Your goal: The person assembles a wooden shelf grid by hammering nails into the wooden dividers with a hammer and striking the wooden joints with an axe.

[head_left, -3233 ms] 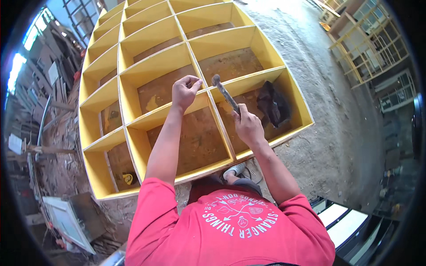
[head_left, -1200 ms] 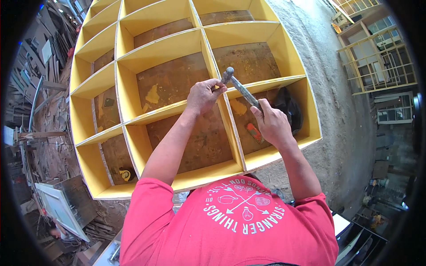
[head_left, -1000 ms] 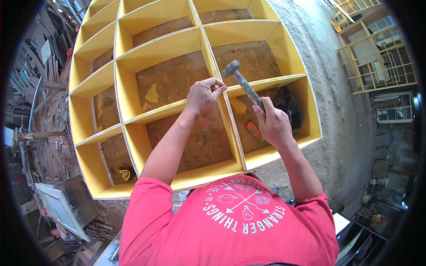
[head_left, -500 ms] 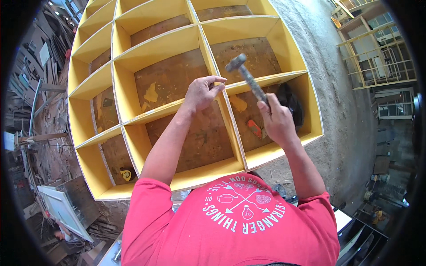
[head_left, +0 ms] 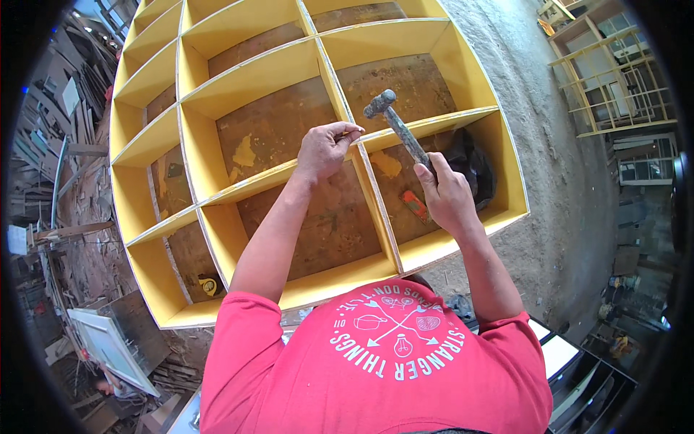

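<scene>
My right hand (head_left: 450, 192) is closed round the handle of a hammer (head_left: 405, 134), its head raised over the yellow wooden grid frame (head_left: 267, 177). Close to the hammer head, my left hand (head_left: 325, 150) pinches its thumb and forefinger together at a crossing of the dividers. Whatever sits between those fingertips is too small to make out. Below my right hand, an orange tool (head_left: 416, 206) lies in a compartment with a black bag (head_left: 471, 170). A yellow tape measure (head_left: 210, 285) rests in the near left compartment.
Scrap wood (head_left: 54, 123) is heaped along the left. A framed panel (head_left: 108, 347) leans at the lower left. On the right runs a rough grey floor (head_left: 557, 202), with yellow grid frames (head_left: 614, 79) standing beyond it. A person shows at the lower left edge.
The hammer head has shifted slightly left and down and looks sharper now. My left hand keeps its pinch near the crossing, moved a little left with the view.
</scene>
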Tool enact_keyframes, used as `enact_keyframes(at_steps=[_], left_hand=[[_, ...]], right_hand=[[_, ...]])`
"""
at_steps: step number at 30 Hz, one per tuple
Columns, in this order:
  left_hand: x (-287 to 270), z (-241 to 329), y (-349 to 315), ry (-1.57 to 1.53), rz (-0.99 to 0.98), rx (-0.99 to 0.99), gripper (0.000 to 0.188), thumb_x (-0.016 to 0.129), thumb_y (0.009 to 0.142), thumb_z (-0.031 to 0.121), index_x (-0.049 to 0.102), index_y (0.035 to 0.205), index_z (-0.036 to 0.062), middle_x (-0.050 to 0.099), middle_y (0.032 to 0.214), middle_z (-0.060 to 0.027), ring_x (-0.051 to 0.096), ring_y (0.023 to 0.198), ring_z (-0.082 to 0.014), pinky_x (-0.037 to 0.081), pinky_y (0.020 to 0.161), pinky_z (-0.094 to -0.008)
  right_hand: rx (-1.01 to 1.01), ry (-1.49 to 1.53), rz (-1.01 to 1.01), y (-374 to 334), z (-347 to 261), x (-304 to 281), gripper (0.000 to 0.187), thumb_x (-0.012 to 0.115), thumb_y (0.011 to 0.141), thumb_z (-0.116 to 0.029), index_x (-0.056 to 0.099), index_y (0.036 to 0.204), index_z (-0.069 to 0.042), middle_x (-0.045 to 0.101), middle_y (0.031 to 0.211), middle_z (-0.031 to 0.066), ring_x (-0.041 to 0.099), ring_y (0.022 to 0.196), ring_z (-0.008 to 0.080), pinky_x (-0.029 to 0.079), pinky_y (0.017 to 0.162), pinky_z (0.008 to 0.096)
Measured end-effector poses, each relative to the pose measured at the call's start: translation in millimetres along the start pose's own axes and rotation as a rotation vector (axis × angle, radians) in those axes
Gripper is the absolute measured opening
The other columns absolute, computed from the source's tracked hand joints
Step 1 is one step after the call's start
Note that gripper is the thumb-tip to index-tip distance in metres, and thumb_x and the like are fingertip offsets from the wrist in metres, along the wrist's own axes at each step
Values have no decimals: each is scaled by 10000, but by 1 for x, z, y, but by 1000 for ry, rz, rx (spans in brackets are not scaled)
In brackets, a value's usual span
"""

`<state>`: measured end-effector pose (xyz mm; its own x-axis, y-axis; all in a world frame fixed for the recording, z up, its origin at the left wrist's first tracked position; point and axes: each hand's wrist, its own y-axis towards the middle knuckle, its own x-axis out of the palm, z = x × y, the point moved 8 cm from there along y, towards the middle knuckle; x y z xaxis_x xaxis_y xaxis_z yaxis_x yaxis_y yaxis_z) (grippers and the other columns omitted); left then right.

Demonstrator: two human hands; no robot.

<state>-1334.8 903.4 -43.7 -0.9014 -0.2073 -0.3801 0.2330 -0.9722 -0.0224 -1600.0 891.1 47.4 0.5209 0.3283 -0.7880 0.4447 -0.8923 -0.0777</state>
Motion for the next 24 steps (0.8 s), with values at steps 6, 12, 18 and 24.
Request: enact_keyframes(at_steps=[6, 12, 18, 24], left_hand=[[0, 5, -4, -17, 46, 71, 166, 752, 1004, 130, 863, 1126, 142, 847, 1002, -108, 825, 913, -185, 619, 784, -319], [1, 5, -5, 39, 49, 67, 159, 747, 1023, 74, 853, 1140, 89, 861, 1020, -76, 771, 893, -102, 588, 779, -292], [-2, 7, -6, 155, 58, 65, 179, 755, 996, 63, 849, 1146, 89, 859, 1023, -78, 804, 903, -146, 601, 799, -294], [-3, 5, -6, 62, 94, 117, 219, 755, 936, 119, 863, 1121, 165, 839, 975, -96, 820, 866, -254, 627, 792, -378]], right_hand=[[-16, 10, -3, -1, 0, 0, 368, 552, 1143, -422, 591, 1254, -73, 702, 750, 239, 717, 802, 506, 507, 697, 635], [-42, -21, -14, -3, -8, -2, 356, 557, 1140, -418, 581, 1245, -79, 703, 722, 208, 728, 777, 480, 523, 686, 619], [-94, -201, -38, -6, -8, 3, 320, 563, 1139, -397, 574, 1222, -88, 708, 747, 225, 723, 773, 491, 527, 674, 624], [-92, -78, -35, -8, -20, -4, 322, 555, 1140, -409, 555, 1184, -90, 712, 764, 244, 715, 769, 505, 528, 659, 633]])
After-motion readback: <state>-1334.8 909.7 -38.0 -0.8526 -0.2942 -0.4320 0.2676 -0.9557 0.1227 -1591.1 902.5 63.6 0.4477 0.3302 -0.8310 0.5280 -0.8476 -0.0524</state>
